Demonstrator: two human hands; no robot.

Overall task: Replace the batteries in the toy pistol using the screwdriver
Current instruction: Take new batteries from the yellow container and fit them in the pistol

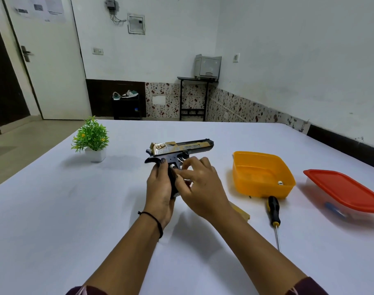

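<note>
The toy pistol point(181, 148), black with a gold slide, is held above the white table, barrel pointing right. My left hand point(159, 188) wraps the grip from the left side. My right hand point(200, 184) pinches a small silver-ended battery point(172, 166) at the open side of the grip. The screwdriver point(274, 213), black and yellow handle with a long metal shaft, lies on the table to the right of my right forearm. A tan flat piece point(241, 211), partly hidden under my right wrist, lies on the table.
An orange tub point(245, 177) stands to the right with a small white battery point(280, 183) inside. Further right sits a clear box with a red lid point(343, 192). A small potted green plant point(91, 139) stands at the far left of the table point(75, 209).
</note>
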